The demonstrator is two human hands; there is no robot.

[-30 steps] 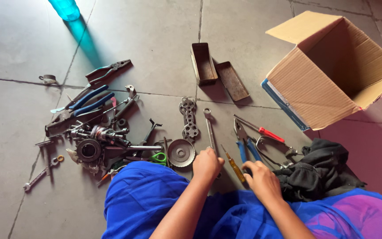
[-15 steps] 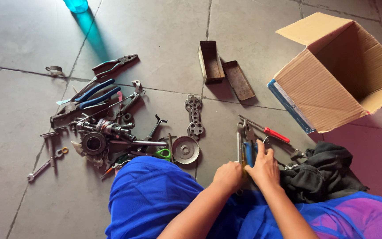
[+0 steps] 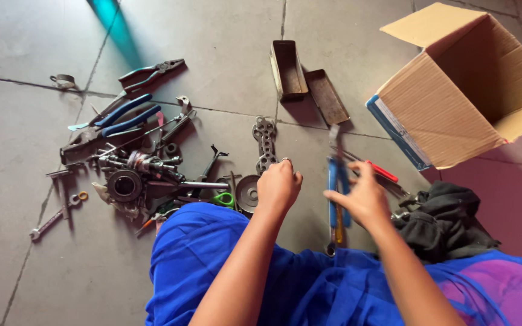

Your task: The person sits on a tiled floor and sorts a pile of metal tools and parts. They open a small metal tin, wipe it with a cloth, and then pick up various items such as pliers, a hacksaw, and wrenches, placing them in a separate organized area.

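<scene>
Blue-handled steel pliers [image 3: 337,181] sit lifted in our right hand [image 3: 364,202], fingers wrapped around the handles along with a yellow-handled screwdriver [image 3: 338,226]. Our left hand [image 3: 279,184] is closed in a loose fist; whether it holds anything we cannot tell. We should keep the bundle tight so nothing slips, clear of the black cloth [image 3: 448,223] and the open cardboard box [image 3: 448,108] beyond.

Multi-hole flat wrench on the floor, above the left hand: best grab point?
Probably the narrow waist of the flat multi-hole wrench, pinched across its width from above. It lies flat and lengthwise on the tile, sides clear; its near end sits close to the left hand.
</scene>
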